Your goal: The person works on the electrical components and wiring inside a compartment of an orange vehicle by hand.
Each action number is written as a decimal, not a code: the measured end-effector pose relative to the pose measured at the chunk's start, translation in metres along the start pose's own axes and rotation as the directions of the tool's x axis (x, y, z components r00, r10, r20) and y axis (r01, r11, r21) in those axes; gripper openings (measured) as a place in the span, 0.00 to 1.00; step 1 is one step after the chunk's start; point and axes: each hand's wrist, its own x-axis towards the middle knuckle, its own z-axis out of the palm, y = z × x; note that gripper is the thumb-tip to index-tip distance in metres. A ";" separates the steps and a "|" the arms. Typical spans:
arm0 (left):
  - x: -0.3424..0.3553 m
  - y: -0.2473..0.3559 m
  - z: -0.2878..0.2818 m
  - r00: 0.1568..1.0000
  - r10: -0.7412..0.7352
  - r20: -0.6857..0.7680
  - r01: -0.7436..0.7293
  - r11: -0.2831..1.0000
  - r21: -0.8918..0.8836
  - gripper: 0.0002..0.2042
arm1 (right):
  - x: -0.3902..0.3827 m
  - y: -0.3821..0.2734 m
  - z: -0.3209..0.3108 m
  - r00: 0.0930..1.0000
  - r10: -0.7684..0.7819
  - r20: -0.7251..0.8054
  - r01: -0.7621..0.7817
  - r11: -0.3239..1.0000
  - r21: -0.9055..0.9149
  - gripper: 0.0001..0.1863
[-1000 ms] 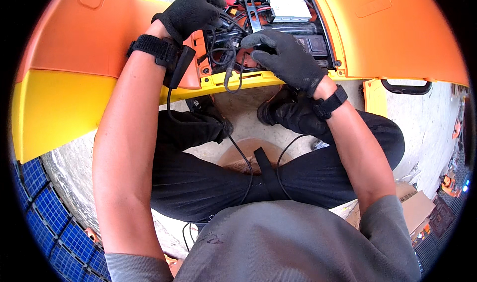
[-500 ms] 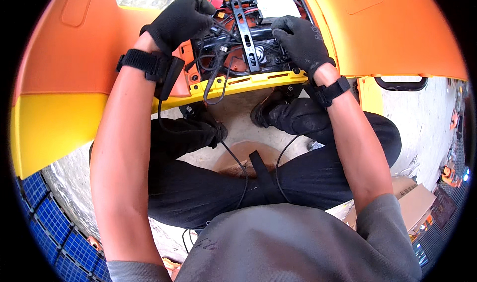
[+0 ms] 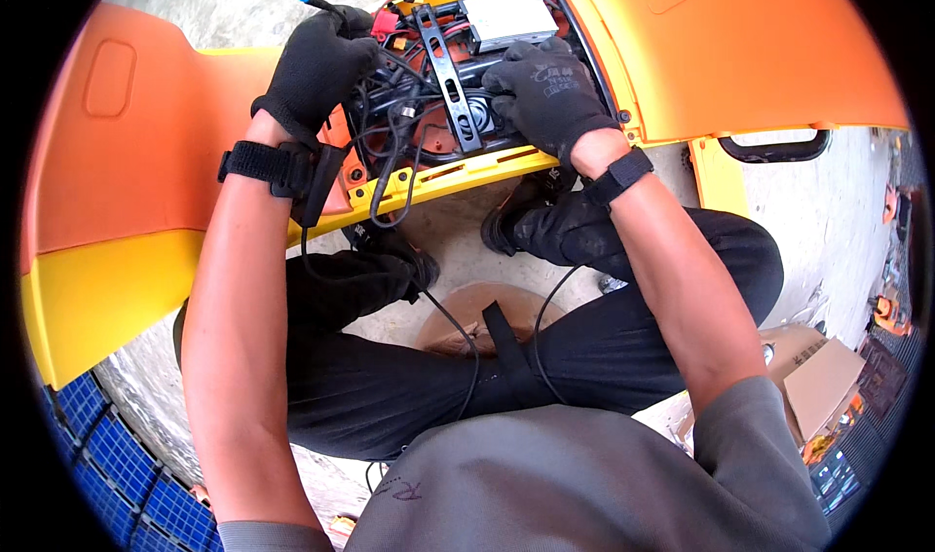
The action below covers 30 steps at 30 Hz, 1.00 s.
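Observation:
My left hand, in a black glove, is closed round a black cable with a blue-tipped connector sticking out above the fist. It is at the left end of an open bay full of wiring in an orange and yellow body. My right hand, gloved too, has its fingers curled over the bay, just below a silver box; whatever they grip is hidden. Between the hands a slotted black bar crosses the bay. A bundle of black cables loops over the yellow rim.
Large orange panels flank the bay, one on the left and one on the right. A black handle is at the right. Cardboard boxes stand at lower right, blue crates at lower left. Thin cables hang over my legs.
Both hands have shifted a little left in view, along with the body and bay. My right hand has turned so its back shows more and sits lower against the silver box.

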 end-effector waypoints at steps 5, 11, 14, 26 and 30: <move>-0.004 0.002 -0.002 0.999 -0.047 0.009 0.045 0.990 0.133 0.16 | 0.003 -0.010 0.001 1.000 -0.001 -0.018 0.001 1.000 -0.014 0.08; -0.003 0.001 -0.004 1.000 -0.008 -0.021 0.016 0.899 0.437 0.15 | 0.014 0.033 0.001 0.987 0.153 -0.056 -0.117 0.906 0.407 0.10; -0.009 0.005 -0.008 0.993 0.090 -0.078 -0.015 0.747 0.665 0.14 | 0.013 0.042 -0.003 0.992 0.122 -0.023 -0.103 0.914 0.393 0.08; -0.013 0.010 -0.008 0.983 -0.143 0.118 0.122 0.978 0.167 0.12 | 0.005 0.001 0.006 0.994 -0.079 -0.081 0.081 0.996 0.026 0.09; -0.017 0.019 -0.010 0.935 -0.214 0.283 0.197 0.977 0.087 0.17 | 0.005 -0.003 0.002 1.000 0.020 0.023 -0.021 0.998 0.064 0.08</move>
